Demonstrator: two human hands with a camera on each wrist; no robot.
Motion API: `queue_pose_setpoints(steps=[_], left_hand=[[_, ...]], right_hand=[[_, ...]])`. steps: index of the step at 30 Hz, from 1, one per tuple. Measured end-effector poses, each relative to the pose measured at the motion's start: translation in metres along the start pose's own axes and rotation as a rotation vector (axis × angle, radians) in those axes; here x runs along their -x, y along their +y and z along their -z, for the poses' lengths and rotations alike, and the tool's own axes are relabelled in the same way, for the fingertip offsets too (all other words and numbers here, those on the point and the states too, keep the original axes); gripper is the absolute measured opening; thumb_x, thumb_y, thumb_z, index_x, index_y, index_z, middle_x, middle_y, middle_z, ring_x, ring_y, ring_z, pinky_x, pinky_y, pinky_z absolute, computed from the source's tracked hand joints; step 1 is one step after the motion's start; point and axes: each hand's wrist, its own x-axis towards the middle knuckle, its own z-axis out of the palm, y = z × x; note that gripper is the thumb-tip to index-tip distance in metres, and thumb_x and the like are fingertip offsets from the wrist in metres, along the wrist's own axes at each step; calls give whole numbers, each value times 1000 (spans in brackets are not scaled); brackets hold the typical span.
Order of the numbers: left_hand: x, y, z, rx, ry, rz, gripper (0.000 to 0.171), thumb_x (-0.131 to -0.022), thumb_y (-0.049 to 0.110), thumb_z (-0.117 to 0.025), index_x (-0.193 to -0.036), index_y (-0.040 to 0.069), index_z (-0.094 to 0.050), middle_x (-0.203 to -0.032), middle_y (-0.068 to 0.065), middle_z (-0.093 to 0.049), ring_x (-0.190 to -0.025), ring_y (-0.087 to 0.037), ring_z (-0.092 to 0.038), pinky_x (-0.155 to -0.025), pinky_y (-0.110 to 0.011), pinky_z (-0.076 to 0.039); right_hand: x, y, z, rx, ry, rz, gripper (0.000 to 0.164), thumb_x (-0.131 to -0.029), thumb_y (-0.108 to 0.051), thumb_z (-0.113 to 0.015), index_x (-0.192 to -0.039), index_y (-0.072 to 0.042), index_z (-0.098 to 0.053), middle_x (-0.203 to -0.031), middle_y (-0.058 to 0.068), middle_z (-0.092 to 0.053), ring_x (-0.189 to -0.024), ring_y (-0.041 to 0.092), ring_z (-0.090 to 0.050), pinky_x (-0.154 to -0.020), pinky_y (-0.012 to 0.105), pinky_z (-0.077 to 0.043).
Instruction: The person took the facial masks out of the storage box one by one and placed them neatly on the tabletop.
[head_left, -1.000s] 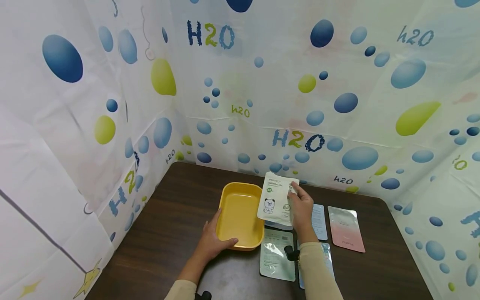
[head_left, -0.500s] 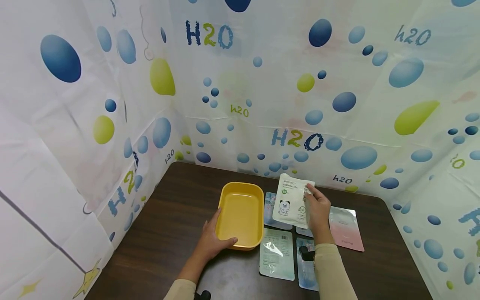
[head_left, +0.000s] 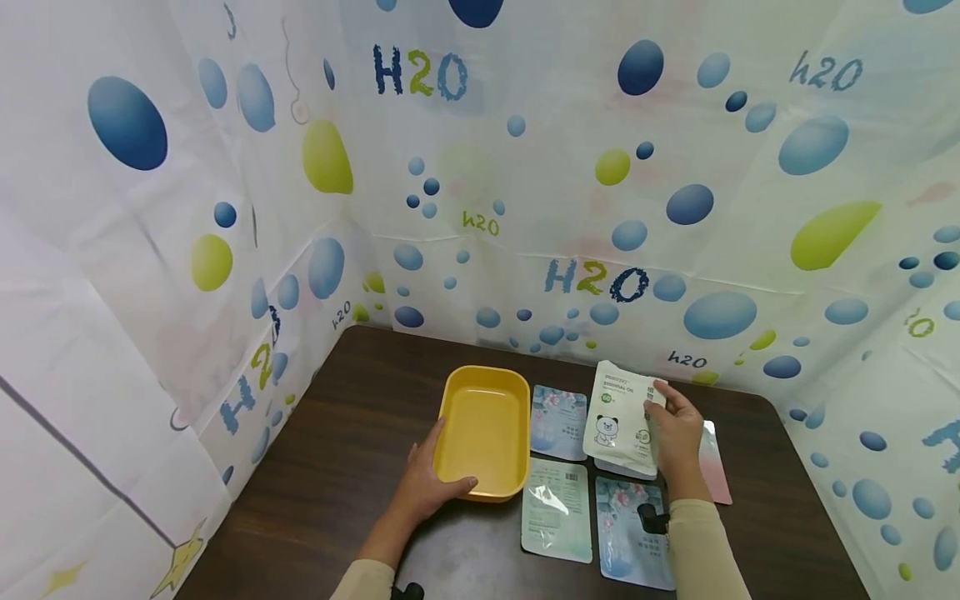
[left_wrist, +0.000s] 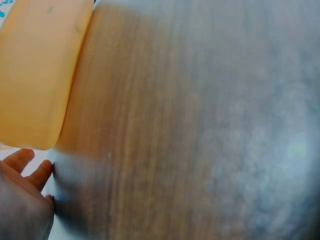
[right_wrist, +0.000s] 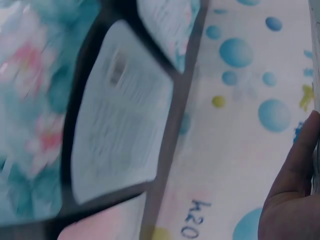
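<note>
My left hand point(head_left: 424, 481) rests at the near left corner of a yellow plastic tray point(head_left: 483, 433), thumb along its front rim and fingers along its left side. In the left wrist view, spread fingertips lie right by the tray's end. With thumb and fingers, my right hand point(head_left: 678, 442) pinches the right edge of a white packet point(head_left: 622, 417) printed with a bear and "ESSENTIAL OIL". That packet is tilted up over a pale blue packet point(head_left: 626, 470), covering most of it. A pink and silver packet point(head_left: 716, 471) is partly hidden behind the right hand.
Between tray and right arm lie a blue floral packet point(head_left: 558, 422), a pale green packet point(head_left: 557, 510) and another blue floral packet point(head_left: 630, 533), all flat on the dark wooden table point(head_left: 360, 417). A patterned curtain point(head_left: 555, 167) hangs behind the table.
My right hand has carried the white packet rightward, away from the tray's edge, uncovering the back blue floral packet and now covering the pale blue one. The left hand and tray stay put.
</note>
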Motion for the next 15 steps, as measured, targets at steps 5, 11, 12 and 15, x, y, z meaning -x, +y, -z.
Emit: queue_pose_setpoints(steps=[5,11,12,15], left_hand=[[1,0,0,5,0,-9,117,-66,54,-91,-162,30,-27,-162,-15,-41,-153,-55,-17,-118,-74,-21],[1,0,0,4,4,-19,118,-67,53,-91,-163,29,-26,-162,-15,-41,-153,-54,-19,-120,-72,-20],[1,0,0,6,5,-18,118,-67,53,-91,-163,29,-26,-162,-15,-41,-153,-54,-19,-120,-72,-20],[1,1,1,14,7,-11,117,-66,54,-91,-162,29,-28,-162,-16,-41,-153,-55,-17,-118,-74,-22]], right_hand=[[0,7,24,1,49,-23,48,-98,-9,-66,-144,-14,-59,-118,-10,-65,-90,2,-64,-74,11,-55],[1,16,52,23,103,-19,46,-97,-5,-64,-143,-8,-58,-100,-19,-67,-78,-1,-67,-66,14,-56],[1,18,57,35,105,-24,46,-97,-5,-64,-143,-8,-58,-100,-19,-67,-77,-2,-67,-65,15,-57],[2,22,72,86,101,-54,49,-99,-8,-63,-147,-11,-55,-108,-16,-66,-79,-2,-68,-67,15,-57]])
